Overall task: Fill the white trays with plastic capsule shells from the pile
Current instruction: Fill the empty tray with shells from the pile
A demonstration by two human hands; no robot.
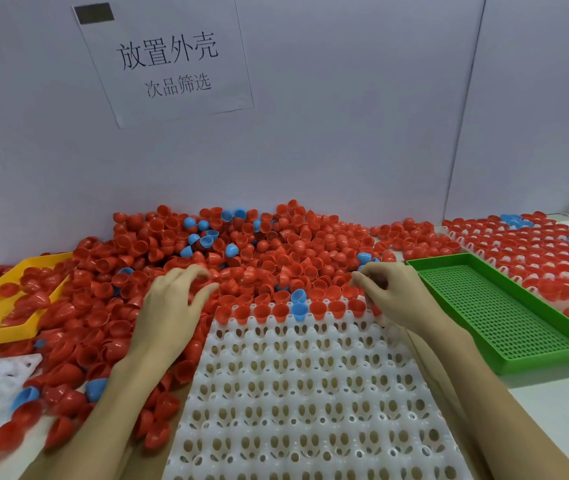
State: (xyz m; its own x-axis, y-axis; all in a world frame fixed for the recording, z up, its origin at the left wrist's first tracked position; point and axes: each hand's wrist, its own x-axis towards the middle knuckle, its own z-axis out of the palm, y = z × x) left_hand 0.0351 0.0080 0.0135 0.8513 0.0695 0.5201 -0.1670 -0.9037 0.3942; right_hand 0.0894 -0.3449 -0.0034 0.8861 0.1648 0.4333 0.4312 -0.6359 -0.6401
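Front tray (303,393) barely begun: only its far row holds shells (262,311).
Left hand (172,306) reaches loosely open into the pile (241,251); right hand's (393,292) grip is curled, contents unclear.

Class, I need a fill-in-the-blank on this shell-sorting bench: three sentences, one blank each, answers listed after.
1. In the white tray only the ____ row holds shells.
2. That row holds red shells and one ____ shell.
3. The perforated tray beside the right hand is ____.

Answers: far; blue; green
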